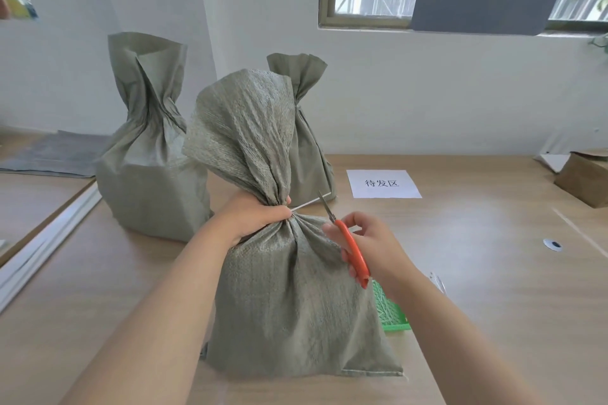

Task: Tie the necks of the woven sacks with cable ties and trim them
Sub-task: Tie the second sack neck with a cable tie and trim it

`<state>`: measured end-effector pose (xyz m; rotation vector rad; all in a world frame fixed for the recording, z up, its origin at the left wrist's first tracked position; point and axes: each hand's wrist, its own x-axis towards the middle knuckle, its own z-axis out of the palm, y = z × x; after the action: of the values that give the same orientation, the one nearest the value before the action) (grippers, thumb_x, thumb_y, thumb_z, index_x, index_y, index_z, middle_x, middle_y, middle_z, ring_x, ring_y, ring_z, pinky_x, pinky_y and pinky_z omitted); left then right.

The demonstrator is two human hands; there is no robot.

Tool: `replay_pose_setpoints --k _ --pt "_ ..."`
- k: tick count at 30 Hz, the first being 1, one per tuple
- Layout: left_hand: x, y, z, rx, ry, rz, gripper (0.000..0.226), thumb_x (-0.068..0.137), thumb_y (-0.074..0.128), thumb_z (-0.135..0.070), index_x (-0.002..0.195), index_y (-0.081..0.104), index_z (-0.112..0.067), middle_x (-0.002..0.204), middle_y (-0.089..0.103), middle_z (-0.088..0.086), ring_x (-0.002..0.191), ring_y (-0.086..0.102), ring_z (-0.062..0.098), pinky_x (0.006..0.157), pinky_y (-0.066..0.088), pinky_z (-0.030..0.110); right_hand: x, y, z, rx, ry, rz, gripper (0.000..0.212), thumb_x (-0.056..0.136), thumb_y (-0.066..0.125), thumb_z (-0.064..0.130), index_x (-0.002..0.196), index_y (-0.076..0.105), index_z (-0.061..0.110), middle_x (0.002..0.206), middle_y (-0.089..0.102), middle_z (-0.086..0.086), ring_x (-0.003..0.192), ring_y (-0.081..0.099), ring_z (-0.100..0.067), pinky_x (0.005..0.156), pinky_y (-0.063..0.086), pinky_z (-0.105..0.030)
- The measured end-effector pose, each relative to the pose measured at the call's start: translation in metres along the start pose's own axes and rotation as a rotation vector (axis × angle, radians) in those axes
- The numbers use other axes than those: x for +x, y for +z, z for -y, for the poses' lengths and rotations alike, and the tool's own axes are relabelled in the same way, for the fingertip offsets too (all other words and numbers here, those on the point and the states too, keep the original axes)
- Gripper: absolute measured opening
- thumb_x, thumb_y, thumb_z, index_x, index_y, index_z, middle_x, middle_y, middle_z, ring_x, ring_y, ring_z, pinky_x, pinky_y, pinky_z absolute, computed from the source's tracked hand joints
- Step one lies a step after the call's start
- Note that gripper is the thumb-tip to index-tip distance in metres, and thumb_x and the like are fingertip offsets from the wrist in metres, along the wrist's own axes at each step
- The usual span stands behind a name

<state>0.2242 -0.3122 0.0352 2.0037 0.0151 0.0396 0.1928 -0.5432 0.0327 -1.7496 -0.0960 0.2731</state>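
A grey-green woven sack stands on the table right in front of me. My left hand grips its gathered neck. A white cable tie circles the neck, and its loose tail sticks out to the right. My right hand holds orange-handled scissors. Their blades point up at the tie's tail, roughly at its far end. A second sack stands behind on the left with its neck loosely pinched. A third sack, tied at the neck, stands behind the near one.
A green basket sits partly hidden behind the near sack on its right. A white paper label lies on the wooden table. A brown cardboard box sits at the far right. Flat folded sacks lie at the back left.
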Motion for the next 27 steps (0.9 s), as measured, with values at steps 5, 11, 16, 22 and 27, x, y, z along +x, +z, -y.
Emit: replay_pose_setpoints --k 5,11,16,22,27 --pt "0.004 -0.001 0.003 -0.032 0.0 -0.013 0.016 0.073 0.083 -0.018 0.084 0.077 -0.028 0.088 0.077 -0.011 0.093 0.07 0.008 0.088 0.052 0.028 -0.007 0.009 -0.002 -0.036 0.052 0.094 0.045 0.084 0.074 0.045 0.101 0.059 0.006 0.058 0.057 -0.008 0.04 0.051 -0.022 0.038 0.042 -0.026" --pt "0.007 0.0 0.004 -0.022 0.004 -0.02 0.019 0.077 0.082 -0.01 0.089 0.076 -0.024 0.091 0.076 -0.009 0.093 0.069 0.008 0.086 0.052 0.026 -0.004 0.02 -0.001 -0.037 0.113 0.122 0.05 0.086 0.071 0.047 0.106 0.056 0.003 0.06 0.056 -0.009 0.039 0.05 -0.021 0.037 0.042 -0.024" --pt "0.01 -0.001 0.005 -0.023 -0.023 -0.024 0.02 0.066 0.083 -0.025 0.084 0.077 -0.03 0.09 0.077 -0.012 0.097 0.07 0.008 0.091 0.053 0.029 -0.004 0.021 0.0 0.004 0.113 0.157 0.05 0.088 0.07 0.044 0.109 0.055 0.001 0.062 0.055 -0.012 0.04 0.048 -0.021 0.037 0.041 -0.023" --pt "0.014 0.0 0.004 -0.048 -0.014 0.002 0.018 0.068 0.081 -0.021 0.082 0.078 -0.032 0.088 0.077 -0.014 0.093 0.07 0.005 0.09 0.053 0.028 0.002 0.028 0.0 0.031 0.07 0.176 0.047 0.088 0.069 0.044 0.106 0.056 0.002 0.064 0.056 -0.015 0.037 0.049 -0.022 0.037 0.042 -0.025" --pt "0.013 -0.002 0.005 -0.054 -0.003 0.011 0.022 0.065 0.079 -0.021 0.087 0.077 -0.026 0.089 0.077 -0.011 0.094 0.07 0.007 0.091 0.054 0.029 0.004 0.035 -0.002 0.03 0.046 0.138 0.043 0.089 0.068 0.041 0.104 0.056 0.003 0.063 0.054 -0.015 0.036 0.048 -0.022 0.037 0.04 -0.025"
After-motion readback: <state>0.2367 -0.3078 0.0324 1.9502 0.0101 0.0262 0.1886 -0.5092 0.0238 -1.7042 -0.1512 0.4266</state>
